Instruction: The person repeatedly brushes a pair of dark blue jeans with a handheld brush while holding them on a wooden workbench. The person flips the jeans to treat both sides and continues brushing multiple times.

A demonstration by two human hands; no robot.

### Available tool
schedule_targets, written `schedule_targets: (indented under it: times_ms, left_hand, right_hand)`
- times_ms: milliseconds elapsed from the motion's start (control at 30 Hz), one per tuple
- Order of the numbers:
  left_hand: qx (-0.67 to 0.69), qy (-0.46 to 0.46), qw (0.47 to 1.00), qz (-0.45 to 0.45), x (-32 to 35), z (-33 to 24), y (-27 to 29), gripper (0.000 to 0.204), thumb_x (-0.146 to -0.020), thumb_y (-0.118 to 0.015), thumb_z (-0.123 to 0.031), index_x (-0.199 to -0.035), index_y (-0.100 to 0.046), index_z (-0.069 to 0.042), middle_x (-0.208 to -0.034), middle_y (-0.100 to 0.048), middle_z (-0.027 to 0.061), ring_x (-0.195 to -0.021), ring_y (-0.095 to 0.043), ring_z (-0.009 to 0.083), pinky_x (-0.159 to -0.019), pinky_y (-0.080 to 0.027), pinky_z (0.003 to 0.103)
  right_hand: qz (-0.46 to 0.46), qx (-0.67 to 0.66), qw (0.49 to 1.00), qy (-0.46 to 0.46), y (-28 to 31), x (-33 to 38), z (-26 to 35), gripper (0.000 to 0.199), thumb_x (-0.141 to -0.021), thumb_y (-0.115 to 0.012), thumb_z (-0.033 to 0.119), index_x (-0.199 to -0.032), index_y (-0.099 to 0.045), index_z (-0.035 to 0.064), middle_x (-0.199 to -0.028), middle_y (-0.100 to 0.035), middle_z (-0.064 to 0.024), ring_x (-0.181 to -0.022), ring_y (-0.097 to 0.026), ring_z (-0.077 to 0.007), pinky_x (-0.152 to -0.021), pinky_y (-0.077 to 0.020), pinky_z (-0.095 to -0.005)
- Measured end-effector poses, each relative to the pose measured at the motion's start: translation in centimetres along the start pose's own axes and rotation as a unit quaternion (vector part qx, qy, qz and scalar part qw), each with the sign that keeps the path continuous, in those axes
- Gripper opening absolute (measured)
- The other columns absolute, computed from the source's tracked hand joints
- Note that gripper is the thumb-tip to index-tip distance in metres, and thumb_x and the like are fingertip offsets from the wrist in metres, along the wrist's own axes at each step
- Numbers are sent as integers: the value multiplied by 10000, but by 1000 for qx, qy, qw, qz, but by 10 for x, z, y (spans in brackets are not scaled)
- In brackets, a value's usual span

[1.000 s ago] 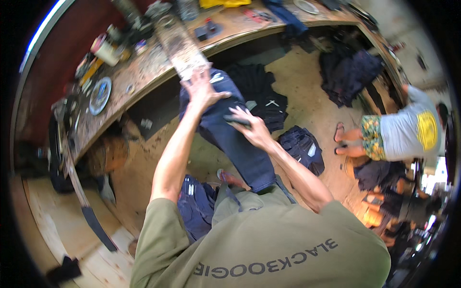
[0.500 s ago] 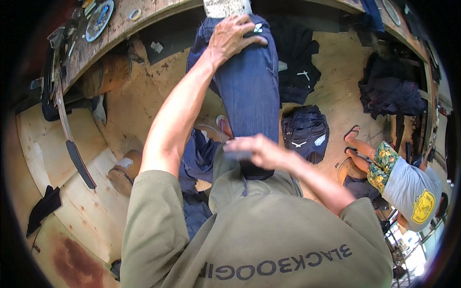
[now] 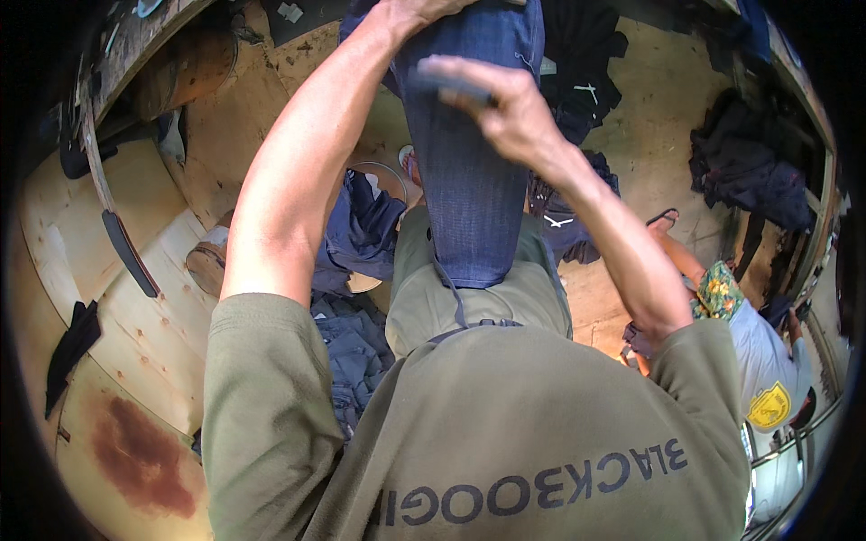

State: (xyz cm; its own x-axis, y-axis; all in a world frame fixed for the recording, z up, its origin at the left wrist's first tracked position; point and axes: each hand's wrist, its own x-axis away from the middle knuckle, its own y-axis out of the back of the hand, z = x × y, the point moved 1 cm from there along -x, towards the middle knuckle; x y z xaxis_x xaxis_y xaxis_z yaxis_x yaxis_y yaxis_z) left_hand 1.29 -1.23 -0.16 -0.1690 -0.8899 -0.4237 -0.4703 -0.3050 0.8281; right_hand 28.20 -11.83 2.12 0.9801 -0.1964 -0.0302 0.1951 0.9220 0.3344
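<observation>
A dark blue jeans leg (image 3: 469, 194) stretches away from my lap toward the upper edge of the view, smooth and taut. At the top my left hand (image 3: 424, 9) rests on the denim with its thumb out; most of its fingers are cut off by the frame edge. Above the upper part of the leg, my right hand (image 3: 519, 113) is closed around a dark flat block (image 3: 456, 83), which is smeared by motion. Whether the block touches the cloth I cannot tell.
Dark folded jeans (image 3: 577, 216) and black garments (image 3: 577, 68) lie on the floor to the right. Blue jeans (image 3: 361, 221) and a grey-blue pile (image 3: 347, 347) are at my left. A person in a grey shirt (image 3: 762, 356) is at the right. A wooden bench edge (image 3: 149, 59) runs along the upper left.
My right hand has moved with the block from near my lap to the upper part of the jeans leg. The view has shifted, so my left hand is now mostly out of frame.
</observation>
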Motion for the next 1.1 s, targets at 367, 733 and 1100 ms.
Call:
schedule_targets:
  times_ms: [367,733,1100]
  left_hand:
    - [33,104,994,-5,-3,2,-4,476,-852,-839,-509,-948,-749,-51,-1072,-716,142,-990,-717,358,-844,-595,462]
    - [31,102,994,11,-3,0,-3,445,-866,-837,-476,-944,-743,-49,-1039,-704,140,-983,-710,354,-859,-590,459]
    - [-13,68,997,28,-2,-3,-8,476,-876,-813,-519,-1006,-774,-63,-1110,-719,147,-1017,-711,383,-881,-593,469]
  right_hand:
    - [-32,79,996,34,27,-16,7,677,-783,-553,-214,-1384,-704,58,-1441,-698,-153,-1415,-609,-326,-1258,-436,-477]
    - [-97,-25,995,-26,49,-23,8,617,-842,-601,-207,-1369,-737,83,-1443,-707,-130,-1395,-641,-274,-1230,-480,-474]
    - [-37,37,997,56,25,15,-3,401,-942,-616,-4,-1323,-735,44,-1337,-737,-134,-1266,-662,-228,-1136,-501,-415]
